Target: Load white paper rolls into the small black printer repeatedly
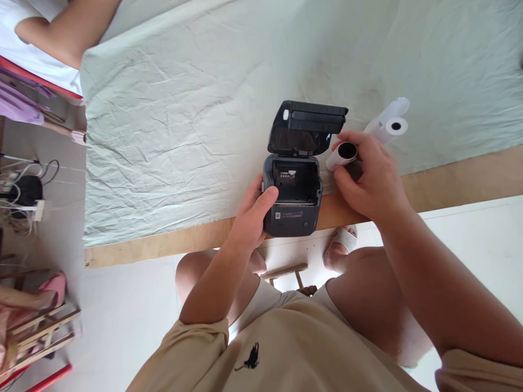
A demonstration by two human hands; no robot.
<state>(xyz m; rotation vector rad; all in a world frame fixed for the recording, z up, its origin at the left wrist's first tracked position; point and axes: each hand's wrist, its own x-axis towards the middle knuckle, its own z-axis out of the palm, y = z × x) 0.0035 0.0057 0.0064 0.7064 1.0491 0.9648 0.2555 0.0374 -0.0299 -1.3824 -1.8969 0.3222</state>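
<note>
A dark portable printer (292,220) has its lid raised, and its paper compartment shows no roll inside. My left hand (256,209) grips the printer's left side, thumb over the front edge of the compartment. Just right of the printer, my right hand (370,171) has thumb and fingers around a small white roll (336,159) with a wide dark hollow core. Beyond that hand, another white paper roll (396,127) with a narrow core lies on the cloth, a loose length of paper beside it.
A wrinkled pale green cloth (175,130) covers the table, whose wooden edge (163,239) runs along the near side. At the upper left is another person's arm (77,32). Cables (18,190) and wooden stools (41,332) are on the left.
</note>
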